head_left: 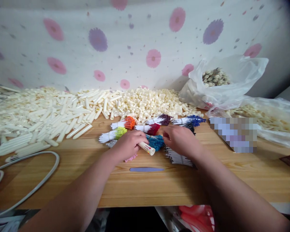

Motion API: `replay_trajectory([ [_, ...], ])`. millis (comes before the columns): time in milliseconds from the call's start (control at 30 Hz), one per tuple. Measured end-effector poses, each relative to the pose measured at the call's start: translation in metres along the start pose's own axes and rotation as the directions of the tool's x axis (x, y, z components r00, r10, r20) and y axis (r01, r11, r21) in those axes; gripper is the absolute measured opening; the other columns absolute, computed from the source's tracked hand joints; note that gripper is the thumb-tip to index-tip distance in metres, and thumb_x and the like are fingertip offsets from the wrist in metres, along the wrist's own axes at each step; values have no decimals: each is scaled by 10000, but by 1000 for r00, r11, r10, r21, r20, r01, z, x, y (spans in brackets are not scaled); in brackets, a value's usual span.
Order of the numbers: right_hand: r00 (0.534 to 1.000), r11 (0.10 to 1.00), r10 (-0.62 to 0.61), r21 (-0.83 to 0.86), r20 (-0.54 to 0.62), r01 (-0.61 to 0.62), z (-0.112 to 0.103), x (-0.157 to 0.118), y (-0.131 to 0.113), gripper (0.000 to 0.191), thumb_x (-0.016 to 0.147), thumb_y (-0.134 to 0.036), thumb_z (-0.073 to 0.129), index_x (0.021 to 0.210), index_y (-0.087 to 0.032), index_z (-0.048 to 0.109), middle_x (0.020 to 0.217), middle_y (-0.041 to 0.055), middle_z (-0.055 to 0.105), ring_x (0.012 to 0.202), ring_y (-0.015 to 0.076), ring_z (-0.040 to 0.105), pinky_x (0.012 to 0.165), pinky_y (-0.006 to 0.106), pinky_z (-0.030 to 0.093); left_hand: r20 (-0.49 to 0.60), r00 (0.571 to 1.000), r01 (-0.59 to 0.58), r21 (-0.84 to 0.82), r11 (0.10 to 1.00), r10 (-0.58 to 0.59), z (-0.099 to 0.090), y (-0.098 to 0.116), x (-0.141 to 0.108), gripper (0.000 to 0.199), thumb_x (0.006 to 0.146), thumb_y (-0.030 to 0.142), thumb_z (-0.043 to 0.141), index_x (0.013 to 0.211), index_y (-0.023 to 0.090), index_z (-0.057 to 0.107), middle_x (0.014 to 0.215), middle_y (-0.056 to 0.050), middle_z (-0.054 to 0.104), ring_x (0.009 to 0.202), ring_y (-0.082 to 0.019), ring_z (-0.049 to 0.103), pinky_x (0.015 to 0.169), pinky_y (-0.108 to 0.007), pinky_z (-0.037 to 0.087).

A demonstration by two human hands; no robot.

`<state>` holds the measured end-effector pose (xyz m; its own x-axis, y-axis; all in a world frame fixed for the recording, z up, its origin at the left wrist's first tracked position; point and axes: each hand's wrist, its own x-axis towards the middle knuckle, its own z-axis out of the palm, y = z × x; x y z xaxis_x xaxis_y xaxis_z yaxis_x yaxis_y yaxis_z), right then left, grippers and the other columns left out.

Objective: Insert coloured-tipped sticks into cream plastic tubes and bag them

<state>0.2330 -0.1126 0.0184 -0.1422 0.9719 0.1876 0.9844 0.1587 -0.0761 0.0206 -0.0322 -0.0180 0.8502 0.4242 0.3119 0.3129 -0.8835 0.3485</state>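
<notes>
My left hand (128, 145) is closed around a cream multicolour pen barrel (147, 148) with small coloured marks near its end, which points right. My right hand (181, 139) hovers beside it with fingers curled together; whatever they pinch is hidden. Around both hands lie banded bundles of thin white pen refills with coloured ends: an orange bundle (125, 122), a yellow-green bundle (113, 134), a red bundle (149, 129), a teal bundle (155, 141), a dark purple bundle (160, 119) and a blue bundle (190, 120). Under my right wrist is a grey-white bundle (180, 158).
A flat purple strip (146, 169) lies near the front of the wooden table (145, 190). Cream pen tubes (74, 117) and slotted pieces (147, 102) are heaped behind. A plastic bag (195, 90) of parts stands back right. A white cable (45, 180) loops at left.
</notes>
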Motion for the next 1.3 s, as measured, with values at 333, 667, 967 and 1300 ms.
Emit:
replay_trajectory([
  [333,998,935,-67,350,13,58,-33,-14,39,106,714,-158,532,655,-167,619,574,-21,572,507,74,440,497,204,278,-281,910,248,-217,944,-304,-5,10,-1,109,801,160,542,813,171,650,772,-10,639,726,-131,572,661,-244,438],
  [667,972,752,-213,618,-100,228,-22,-10,20,117,737,-98,538,733,-142,647,633,-12,603,560,76,480,537,195,343,-33,890,392,-458,798,-456,-15,63,27,213,693,290,675,557,162,573,510,49,429,482,-81,380,448,-198,269],
  [967,980,160,-40,967,-193,197,-18,-7,38,150,771,-254,650,878,-151,671,798,28,686,718,114,633,675,247,501,-95,833,264,-798,542,-545,-4,73,48,185,748,305,645,674,140,603,582,21,554,587,-99,488,600,-228,385],
  [1300,968,96,-47,964,-246,250,-7,-6,15,146,793,-285,654,802,-142,625,712,17,642,676,119,604,643,261,483,-155,870,116,-858,501,-467,16,55,35,262,759,389,649,661,148,612,573,-1,571,549,-104,494,597,-256,402],
])
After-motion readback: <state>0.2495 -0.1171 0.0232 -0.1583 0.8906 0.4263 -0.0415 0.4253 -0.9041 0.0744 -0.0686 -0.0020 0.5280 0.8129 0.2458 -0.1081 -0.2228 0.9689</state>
